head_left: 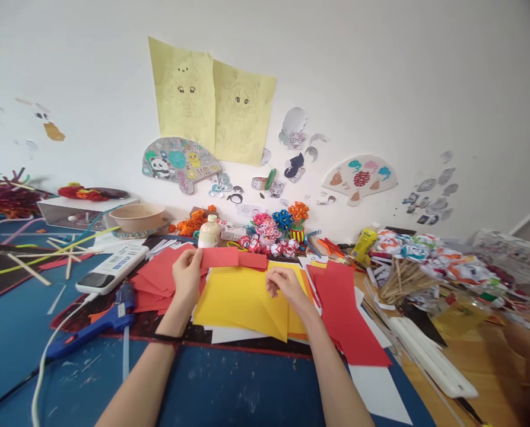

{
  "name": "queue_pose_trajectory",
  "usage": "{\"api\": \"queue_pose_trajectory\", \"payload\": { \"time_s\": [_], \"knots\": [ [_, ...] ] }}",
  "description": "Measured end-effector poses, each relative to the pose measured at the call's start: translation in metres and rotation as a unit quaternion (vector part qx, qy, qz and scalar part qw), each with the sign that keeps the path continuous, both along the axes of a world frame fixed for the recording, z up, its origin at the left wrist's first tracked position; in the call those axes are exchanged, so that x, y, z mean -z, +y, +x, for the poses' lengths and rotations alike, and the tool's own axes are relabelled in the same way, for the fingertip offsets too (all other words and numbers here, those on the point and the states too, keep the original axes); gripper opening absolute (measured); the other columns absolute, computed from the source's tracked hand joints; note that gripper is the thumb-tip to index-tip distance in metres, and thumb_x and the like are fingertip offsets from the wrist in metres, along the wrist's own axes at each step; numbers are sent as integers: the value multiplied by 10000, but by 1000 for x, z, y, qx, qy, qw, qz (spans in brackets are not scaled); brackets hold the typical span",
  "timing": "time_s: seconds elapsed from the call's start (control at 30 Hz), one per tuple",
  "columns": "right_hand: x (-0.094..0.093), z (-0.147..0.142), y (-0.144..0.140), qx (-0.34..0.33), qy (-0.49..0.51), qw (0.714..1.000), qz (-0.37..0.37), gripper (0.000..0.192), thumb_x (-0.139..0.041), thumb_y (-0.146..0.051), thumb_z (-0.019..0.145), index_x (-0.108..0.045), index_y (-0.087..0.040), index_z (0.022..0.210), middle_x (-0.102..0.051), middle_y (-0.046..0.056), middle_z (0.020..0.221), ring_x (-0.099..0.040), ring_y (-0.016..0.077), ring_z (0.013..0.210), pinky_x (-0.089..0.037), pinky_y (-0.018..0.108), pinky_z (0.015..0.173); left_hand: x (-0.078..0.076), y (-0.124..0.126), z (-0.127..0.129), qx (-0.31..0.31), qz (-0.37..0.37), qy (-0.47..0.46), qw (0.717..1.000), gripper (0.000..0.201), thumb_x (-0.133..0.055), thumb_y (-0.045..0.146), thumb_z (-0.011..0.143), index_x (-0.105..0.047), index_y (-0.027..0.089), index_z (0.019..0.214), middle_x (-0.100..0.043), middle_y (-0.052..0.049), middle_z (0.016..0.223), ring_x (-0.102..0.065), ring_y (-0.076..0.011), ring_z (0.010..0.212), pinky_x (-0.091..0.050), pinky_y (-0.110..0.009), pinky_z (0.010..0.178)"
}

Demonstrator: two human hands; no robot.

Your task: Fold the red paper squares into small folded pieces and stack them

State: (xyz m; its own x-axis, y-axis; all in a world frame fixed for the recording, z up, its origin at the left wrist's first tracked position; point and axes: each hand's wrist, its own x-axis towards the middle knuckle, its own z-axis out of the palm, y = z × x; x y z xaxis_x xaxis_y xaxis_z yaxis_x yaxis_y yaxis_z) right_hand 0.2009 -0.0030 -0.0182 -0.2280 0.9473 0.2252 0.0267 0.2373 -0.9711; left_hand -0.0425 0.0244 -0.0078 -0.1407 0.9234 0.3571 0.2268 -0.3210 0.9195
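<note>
A red paper strip lies across the top edge of a stack of yellow paper in the middle of the table, on a dark mat that rests on the blue tabletop. The left hand pinches the left end of the strip, thumb on top and fingers curled under it, so the hand is mostly closed around the paper. The right hand rests on the yellow paper just below the strip's right end, fingers bent and loosely closed with the tips pressing down; whether it grips a sheet or only presses on it I cannot tell. More red sheets fan out under and to the left of the left hand, and a long red sheet lies to the right of the right hand, over white paper. Just behind the strip stands a white glue bottle, with small paper flowers beside it. To the left lie a white power strip and a blue glue gun, near each other. Further left is a tan bowl. On the right sits a bundle of wooden sticks. Two yellow drawings hang on the white wall behind.
</note>
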Motion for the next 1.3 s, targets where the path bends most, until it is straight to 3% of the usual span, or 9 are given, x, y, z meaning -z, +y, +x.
{"api": "queue_pose_trajectory", "payload": {
  "time_s": [0.07,0.17,0.3,0.57,0.67,0.77,0.83,1.03,1.3],
  "knots": [
    [0,-6,-1,11,23,1000,-3,225,-608,-367,794,-639,-159,875,-640,22,720,-575,111,512,-435,224,485,1,-2,10,-44,-10,-107,993,406,-488,544,799,-587,151,791,-537,6,582,-445,-111,491,-313,-248,475],
    [0,-19,-2,-14,44,999,-6,471,-695,-407,746,-569,-203,1151,-661,69,976,-628,137,657,-469,235,543,4,-11,36,70,-57,-167,982,398,-627,532,706,-571,151,809,-568,18,579,-503,-97,478,-380,-228,488],
    [0,-21,-2,15,72,997,10,461,-685,-456,756,-587,-167,1101,-671,75,895,-626,167,721,-463,237,552,7,-19,54,219,-161,-170,947,405,-707,482,656,-529,167,840,-625,5,564,-558,-112,472,-416,-226,501],
    [4,-14,1,-29,93,995,7,574,-710,-442,747,-513,-192,1225,-657,70,895,-618,156,648,-417,222,492,5,-26,48,330,-202,-160,908,353,-693,419,716,-572,157,919,-623,6,626,-546,-86,500,-390,-195,512],
    [6,-15,2,-23,106,994,12,498,-743,-425,717,-557,-187,1113,-645,51,830,-612,157,643,-419,224,498,6,-29,55,289,-168,-79,939,381,-648,469,744,-577,159,954,-647,-20,704,-570,-113,557,-414,-224,550],
    [7,-13,2,1,88,996,3,481,-750,-416,713,-565,-188,1093,-632,40,805,-598,151,634,-425,229,507,6,-31,61,222,-47,29,974,413,-605,480,779,-562,192,1070,-678,-75,989,-636,-182,822,-454,-256,658],
    [6,-13,1,8,67,998,-5,507,-747,-419,716,-563,-186,1127,-624,36,792,-592,150,638,-425,229,510,6,-31,62,229,-1,66,971,400,-568,455,817,-539,214,1136,-666,-77,1084,-626,-200,944,-464,-268,717],
    [5,-10,1,14,61,998,-5,503,-756,-432,698,-580,-171,1091,-587,4,736,-521,108,563,-408,220,499,1,-32,56,270,6,113,956,494,-614,424,795,-504,225,1234,-692,-65,1064,-634,-203,905,-481,-300,765],
    [-4,-2,-1,-38,51,998,-15,580,-747,-468,692,-589,-174,1166,-626,37,821,-517,107,580,-388,214,498,-2,-34,54,344,-29,74,936,507,-530,426,856,-434,208,1304,-690,-76,1070,-657,-194,909,-495,-307,801]
  ]
}}
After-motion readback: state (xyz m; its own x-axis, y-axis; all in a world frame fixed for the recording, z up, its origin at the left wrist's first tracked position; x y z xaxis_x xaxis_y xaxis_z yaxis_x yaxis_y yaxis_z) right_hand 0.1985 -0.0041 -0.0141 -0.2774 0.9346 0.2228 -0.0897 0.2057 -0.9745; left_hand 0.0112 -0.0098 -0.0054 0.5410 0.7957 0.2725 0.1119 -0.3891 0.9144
